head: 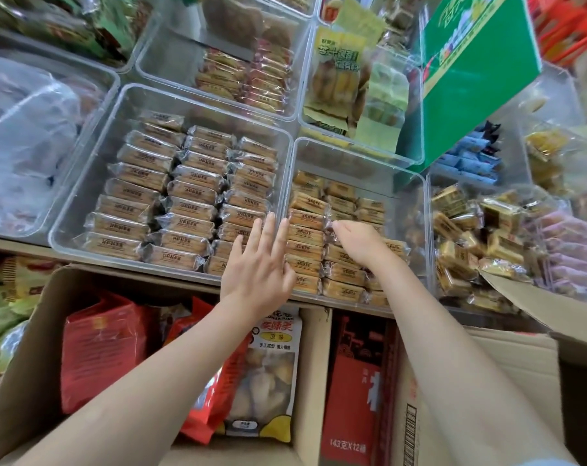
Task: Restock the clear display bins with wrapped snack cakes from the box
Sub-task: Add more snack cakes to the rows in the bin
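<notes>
While both arms are reaching over the cardboard box (26,358), the left hand (257,264) is lying flat w/ fingers straight & spread, holding nothing, over the wall between two clear bins; the right hand (361,242) is sitting palm-down inside the right bin (408,210), fingers curling onto the wrapped snack cakes (307,235) stacked there, tho can't tell if it's gripping one; the left bin (93,156) is holding three neat rows of cakes; red snack bags (100,348) are lying in the box.

shelf (23,242): pale ledge | green carton (470,79): upper right | light: even
</notes>
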Tool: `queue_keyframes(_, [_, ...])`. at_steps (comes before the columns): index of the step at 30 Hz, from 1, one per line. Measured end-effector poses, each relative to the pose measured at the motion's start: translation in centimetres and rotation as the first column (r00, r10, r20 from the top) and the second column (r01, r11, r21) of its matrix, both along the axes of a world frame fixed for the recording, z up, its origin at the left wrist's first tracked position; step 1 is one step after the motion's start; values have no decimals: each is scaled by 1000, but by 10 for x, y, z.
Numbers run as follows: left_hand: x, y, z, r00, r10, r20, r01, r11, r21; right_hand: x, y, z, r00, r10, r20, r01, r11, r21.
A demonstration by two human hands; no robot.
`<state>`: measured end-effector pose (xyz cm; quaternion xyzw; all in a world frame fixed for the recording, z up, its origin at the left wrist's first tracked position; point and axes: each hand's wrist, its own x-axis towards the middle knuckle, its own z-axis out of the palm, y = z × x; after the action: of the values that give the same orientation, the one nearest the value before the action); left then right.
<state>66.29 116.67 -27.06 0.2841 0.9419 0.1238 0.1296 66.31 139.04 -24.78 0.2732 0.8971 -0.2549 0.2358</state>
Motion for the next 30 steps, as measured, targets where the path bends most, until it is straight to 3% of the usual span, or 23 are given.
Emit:
queue_keyframes(4, [2, 1, 0, 1000, 13, -24, -13, 1000, 4, 14, -25, -14, 973, 229, -14, -220, 949, 225])
queue_keyframes(6, [2, 0, 0, 1000, 8, -23, -8, 1000, 0, 13, -29, -20, 964, 264, -15, -247, 920, 305])
queue_keyframes(9, [2, 1, 3, 1000, -5, -9, 5, 1000, -7, 12, -29, -11, 982, 181, -53, -165, 961, 222])
queue_keyframes(14, [3, -1, 7, 999, 44, 11, -44, 999, 14, 76, -13, 76, 923, 184, -338, -143, 979, 144])
queue_keyframes(17, [45, 30, 38, 991, 126, 53, -134, 969, 205, 167, 11, 141, 831, 136, -540, -81, 989, 125])
queue_keyframes(21, [177, 110, 117, 943, -142, 302, -33, 862, 506, 291, 63, 186, 742, 35, -670, 128, 973, 192])
queue_keyframes(22, [212, 127, 131, 925, -220, 310, 10, 829, 559, 317, 79, 187, 741, -12, -671, 178, 968, 179])
queue_keyframes(24, [272, 156, 150, 933, -309, 185, 142, 788, 600, 360, 116, 177, 779, -106, -618, 260, 951, 165])
queue_keyframes(26, [314, 183, 155, 945, -325, 39, 254, 804, 537, 394, 156, 156, 858, -148, -492, 283, 935, 212])
queue_keyframes(30, [352, 219, 144, 961, -260, -92, 275, 894, 352, 440, 229, 102, 977, -116, -180, 169, 933, 317])
